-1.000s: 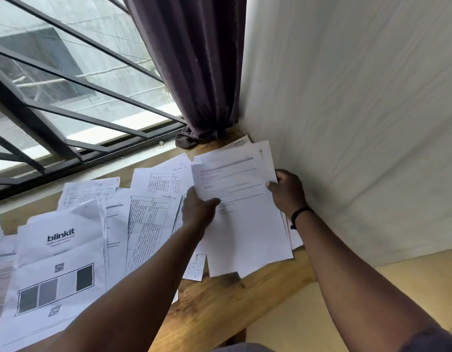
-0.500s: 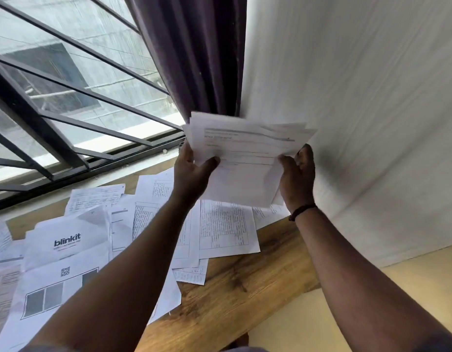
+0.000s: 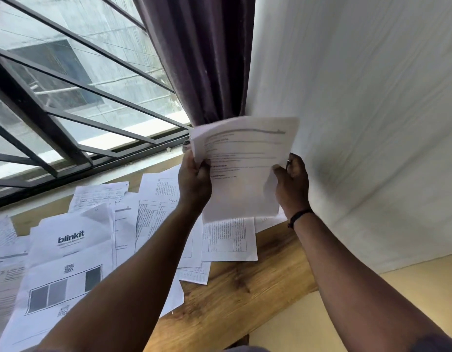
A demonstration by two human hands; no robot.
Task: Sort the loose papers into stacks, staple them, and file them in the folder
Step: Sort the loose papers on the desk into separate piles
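Hands (image 3: pixel 194 184) (image 3: pixel 292 184) gripping paper stack (image 3: pixel 241 171), above table (image 3: pixel 245 288)

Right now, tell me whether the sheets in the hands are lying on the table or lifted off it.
Lifted. The left hand and right hand grip the sheets by their side edges, above the table.

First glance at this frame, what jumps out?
A sheaf of printed pages held up in mid-air at centre, the left hand gripping its left edge and the right hand its right edge, in front of a dark curtain. Below and to the left, loose papers lie overlapping across the wooden table, a sheet printed "blinkit" the most legible. A barred window fills the upper left.
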